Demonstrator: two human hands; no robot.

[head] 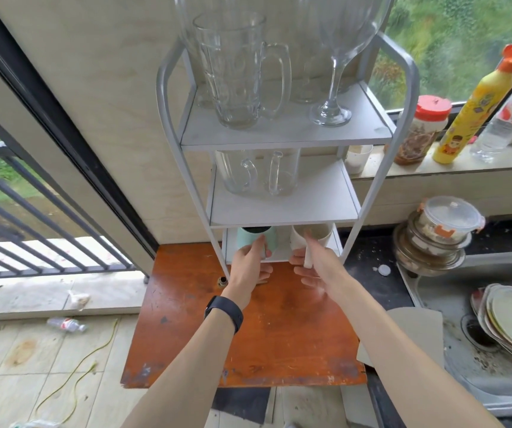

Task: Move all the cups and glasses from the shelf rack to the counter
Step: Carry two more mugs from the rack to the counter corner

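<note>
- The mint cup point(257, 240) stands on the bottom shelf of the white rack point(285, 137), on the left side. The left hand point(250, 267) wraps around it, thumb on the near side.
- The white mug point(310, 239) stands just beside it on the right of the same shelf. The right hand point(313, 267) holds it by its handle, which points toward the person.
- Both look like pottery, so I think they are a bit heavy, hard, and would break if dropped. A full grip around the body or through the handle looks safest.
- On the middle shelf are two clear glass mugs point(257, 173) with handles. They look smooth and slippery. Take them by the handle.
- On the top shelf are a big glass beer mug point(236, 69) on the left and a wine glass point(332, 75) on the right. More glass stands behind them, but it is hard to make out.
- The wine glass looks thin and tippy. Hold it low on the bowl or by the stem.
- The rack stands at the far edge of the orange worktop point(264, 319), which has bare room near the person.
- To the right is a sink point(434, 307) with stacked plates point(511, 325).
</note>
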